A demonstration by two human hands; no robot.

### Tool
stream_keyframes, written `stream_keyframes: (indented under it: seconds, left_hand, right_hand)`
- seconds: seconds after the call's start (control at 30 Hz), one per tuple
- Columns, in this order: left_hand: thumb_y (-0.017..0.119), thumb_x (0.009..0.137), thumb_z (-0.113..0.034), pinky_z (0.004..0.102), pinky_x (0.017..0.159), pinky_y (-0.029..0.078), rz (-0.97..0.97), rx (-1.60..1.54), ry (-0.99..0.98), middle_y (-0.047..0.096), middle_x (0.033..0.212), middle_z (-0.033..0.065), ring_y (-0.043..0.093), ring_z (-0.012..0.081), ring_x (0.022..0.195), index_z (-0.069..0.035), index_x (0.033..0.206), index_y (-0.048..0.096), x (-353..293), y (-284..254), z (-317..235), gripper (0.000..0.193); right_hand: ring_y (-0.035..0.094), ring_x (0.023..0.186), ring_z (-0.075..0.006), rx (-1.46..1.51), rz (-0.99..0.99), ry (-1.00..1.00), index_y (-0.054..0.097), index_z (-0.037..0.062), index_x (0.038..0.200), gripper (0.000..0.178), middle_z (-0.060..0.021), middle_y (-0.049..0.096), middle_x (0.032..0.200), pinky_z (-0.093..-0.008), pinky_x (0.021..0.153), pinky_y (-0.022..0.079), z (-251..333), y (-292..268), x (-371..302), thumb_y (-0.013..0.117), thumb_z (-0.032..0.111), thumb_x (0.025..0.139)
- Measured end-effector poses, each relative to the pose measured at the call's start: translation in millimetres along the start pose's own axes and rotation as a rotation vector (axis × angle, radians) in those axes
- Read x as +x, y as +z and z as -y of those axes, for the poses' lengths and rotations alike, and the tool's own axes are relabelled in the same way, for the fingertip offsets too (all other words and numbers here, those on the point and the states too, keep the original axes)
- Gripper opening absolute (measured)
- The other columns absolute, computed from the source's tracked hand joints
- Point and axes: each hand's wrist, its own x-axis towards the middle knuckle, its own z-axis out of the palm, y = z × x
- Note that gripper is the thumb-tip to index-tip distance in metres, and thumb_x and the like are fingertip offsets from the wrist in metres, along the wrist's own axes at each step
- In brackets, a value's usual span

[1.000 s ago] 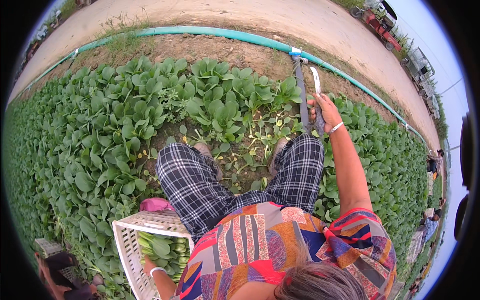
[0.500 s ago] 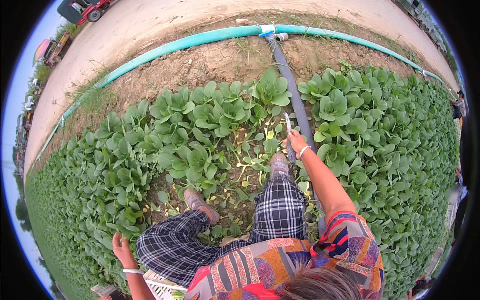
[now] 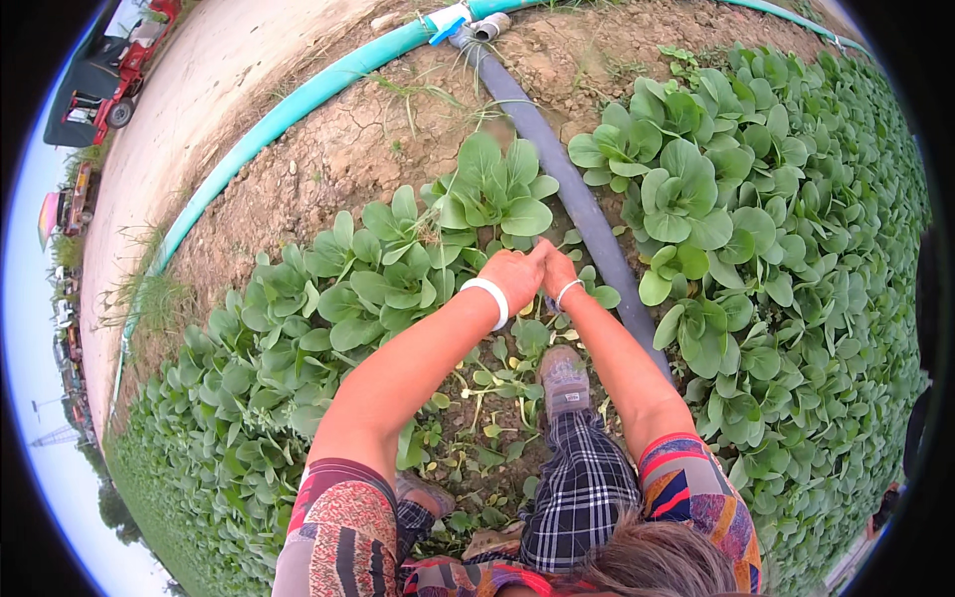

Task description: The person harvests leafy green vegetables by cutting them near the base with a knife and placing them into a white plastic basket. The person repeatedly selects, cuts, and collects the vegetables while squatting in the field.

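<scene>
My left hand [image 3: 511, 276] and my right hand [image 3: 558, 269] meet close together at the near side of a leafy green plant [image 3: 494, 189]. The left is closed, its fingertips turned away from view, so what it grips is hidden. My right hand is closed too, around the knife seen in it half a second ago; its blade is now out of sight behind the hands. Broad, rounded leaves rise upright just beyond my knuckles. Between my arms, cut stems and loose yellowing leaves [image 3: 480, 381] litter the soil.
A grey pipe [image 3: 587, 214] runs along the right of my hands and joins a turquoise hose [image 3: 328, 85] at a blue-handled valve [image 3: 450, 30]. Dense greens [image 3: 756, 249] grow on both sides. My shoe [image 3: 564, 378] stands below the hands. Red vehicles [image 3: 129, 70] are parked beyond the dirt road.
My left hand has swung from the lower left up to the plant beside my right hand. The right hand has moved slightly left, and the view has shifted forward and turned.
</scene>
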Motion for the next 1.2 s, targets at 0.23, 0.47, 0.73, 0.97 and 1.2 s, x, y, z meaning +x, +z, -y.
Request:
stream_keyframes:
  seconds: [0.23, 0.47, 0.73, 0.97, 1.2]
  left_hand:
    - [0.051, 0.086, -0.008, 0.0396, 0.083, 0.054, 0.095, 0.092, -0.48, 0.032, 0.15, 0.0199, 0.066, 0.0315, 0.098, -0.001, 0.113, 0.059, 26, 42, 97, 0.029]
    - [0.055, 0.083, -0.005, 0.0396, 0.08, 0.055, 0.1, 0.054, -0.469, 0.04, 0.14, 0.0147, 0.067, 0.0312, 0.093, -0.005, 0.12, 0.05, -8, 44, 106, 0.037]
    - [0.053, 0.083, -0.003, 0.038, 0.081, 0.055, 0.12, 0.074, -0.477, 0.037, 0.144, 0.0138, 0.066, 0.0307, 0.096, -0.005, 0.129, 0.048, -12, 47, 105, 0.047]
    - [0.051, 0.083, -0.001, 0.0405, 0.089, 0.052, 0.036, -0.057, -0.512, 0.038, 0.144, 0.0138, 0.062, 0.0336, 0.105, -0.005, 0.136, 0.044, -23, 54, 95, 0.053]
    - [0.055, 0.08, -0.003, 0.0435, 0.08, 0.053, -0.178, -0.196, -0.511, 0.034, 0.148, 0.0132, 0.064, 0.036, 0.09, -0.004, 0.138, 0.04, -58, 54, 64, 0.06]
  right_hand:
    - [0.06, 0.099, -0.0434, 0.03, 0.013, -0.004, 0.05, 0.012, 0.133, 0.039, -0.0246, 0.064, 0.107, -0.047, 0.088, 0.047, 36, 28, -19, 0.048, 0.024, 0.095]
    - [0.06, 0.06, -0.0221, 0.028, 0.036, -0.042, 0.047, 0.0146, 0.138, 0.04, -0.0108, 0.063, 0.077, -0.0361, 0.061, 0.053, 29, 43, -9, 0.047, 0.022, 0.098]
    - [0.066, 0.072, -0.0324, 0.166, 0.137, 0.194, 0.054, 0.0101, 0.129, 0.037, -0.0198, 0.066, 0.089, -0.0419, 0.071, 0.053, 54, 39, -1, 0.048, 0.027, 0.097]
    - [0.061, 0.064, -0.0143, 0.287, 0.303, 0.249, 0.048, 0.0117, 0.137, 0.041, -0.0074, 0.063, 0.078, -0.0319, 0.057, 0.055, 64, 12, -23, 0.048, 0.025, 0.099]
    - [0.065, 0.069, -0.0121, 0.409, 0.08, 0.15, 0.053, 0.0013, 0.121, 0.041, -0.0066, 0.065, 0.092, -0.0265, 0.054, 0.049, 62, -5, -40, 0.065, 0.026, 0.091]
